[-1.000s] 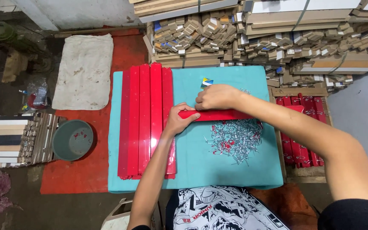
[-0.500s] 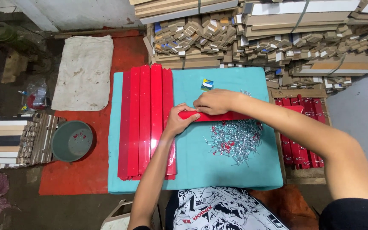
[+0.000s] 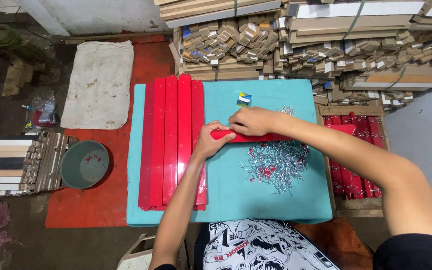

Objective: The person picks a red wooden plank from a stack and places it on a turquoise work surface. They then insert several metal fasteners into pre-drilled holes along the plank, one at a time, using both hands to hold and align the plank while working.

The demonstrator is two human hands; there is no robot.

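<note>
On the teal cloth-covered worktable, the long red glossy strip lies crosswise, pinched at its near end by my left hand; my right hand has slid leftward along it and now presses down beside the pile of small silver metal clips.

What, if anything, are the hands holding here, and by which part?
Both hands hold one red strip lying crosswise on the teal cloth. The left hand takes its left end; the right hand presses on its top nearby.
</note>
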